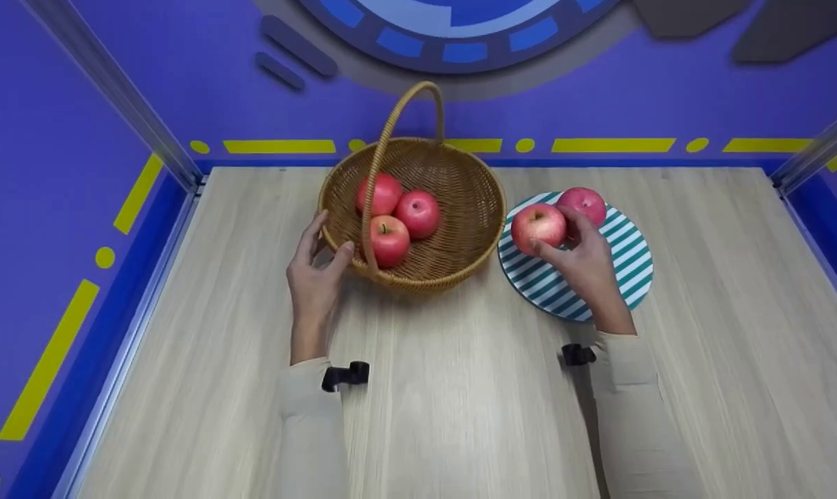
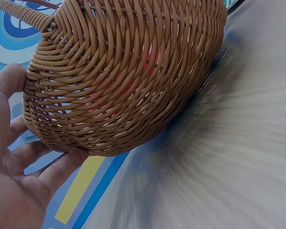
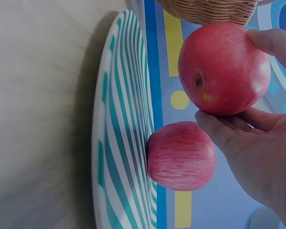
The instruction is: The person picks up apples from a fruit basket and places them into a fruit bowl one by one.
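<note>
In the head view, a brown wicker basket [image 1: 460,256] with a tall arched handle holds three red apples [image 1: 418,213] grouped at its left side. My left hand [image 1: 314,281] holds the basket's left edge, thumb and fingers spread around the woven wall, as the left wrist view shows too. To the right, my right hand [image 1: 588,267] grips an apple [image 1: 537,229] between thumb and fingers, raised above a round plate [image 1: 632,260] with green and white stripes. Another apple [image 3: 181,156] rests on that plate, just behind the held one.
The light wooden table [image 1: 453,388] carries basket and plate side by side, close together. Blue-purple panels with yellow marks [image 1: 279,146] enclose its back and sides. A dark wrist mount [image 1: 345,375] sits on the left sleeve, and another [image 1: 577,354] on the right.
</note>
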The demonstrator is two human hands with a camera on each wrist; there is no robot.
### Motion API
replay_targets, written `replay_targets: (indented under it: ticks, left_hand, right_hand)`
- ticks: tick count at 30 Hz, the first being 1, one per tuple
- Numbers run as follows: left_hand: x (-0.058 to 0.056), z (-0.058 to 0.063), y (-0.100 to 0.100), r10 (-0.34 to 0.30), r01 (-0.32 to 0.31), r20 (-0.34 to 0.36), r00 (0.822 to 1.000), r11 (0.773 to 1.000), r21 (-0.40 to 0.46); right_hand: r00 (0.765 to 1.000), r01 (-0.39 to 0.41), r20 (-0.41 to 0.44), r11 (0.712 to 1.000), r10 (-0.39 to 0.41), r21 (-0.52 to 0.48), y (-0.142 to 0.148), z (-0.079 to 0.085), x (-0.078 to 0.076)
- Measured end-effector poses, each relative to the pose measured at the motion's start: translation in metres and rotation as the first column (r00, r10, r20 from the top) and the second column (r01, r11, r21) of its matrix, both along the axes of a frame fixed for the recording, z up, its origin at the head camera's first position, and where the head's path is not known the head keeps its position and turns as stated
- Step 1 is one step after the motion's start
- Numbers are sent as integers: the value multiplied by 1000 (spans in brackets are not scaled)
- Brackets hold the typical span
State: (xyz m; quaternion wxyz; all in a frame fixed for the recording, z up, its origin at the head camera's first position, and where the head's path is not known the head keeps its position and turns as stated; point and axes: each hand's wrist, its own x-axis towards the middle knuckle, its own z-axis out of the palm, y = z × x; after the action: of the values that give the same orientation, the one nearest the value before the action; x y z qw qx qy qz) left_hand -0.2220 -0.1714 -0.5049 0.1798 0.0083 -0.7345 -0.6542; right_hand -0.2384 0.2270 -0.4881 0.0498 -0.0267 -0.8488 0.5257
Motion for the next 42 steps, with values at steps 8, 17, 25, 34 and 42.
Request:
replay_targets:
  ticks: [8,17,25,34,42]
  left_hand:
    - [-1,-2,-2,-8,8,-28,1000,1000,10]
    - [-1,-1,-1,-3,3,-12,1000,1000,7]
    - [-1,1,0,0,-1,20,1000,999,37]
    - [-1,1,0,-3,3,7,1000,1000,29]
    - [-1,0,0,2,-2,-10,1000,1000,15]
  right_hand:
    - [1000,8,30,1000,-9,9,1,-3,-1]
    - [999,2,49,1000,-3,11,2,-8,-3]
    - [999,-9,42,999,8,32,2,-17,-5]
    - [998,-20,62,1000,20,14,3,-22,-8]
    - [996,-13,82,999,16,-43,0,-22,-8]
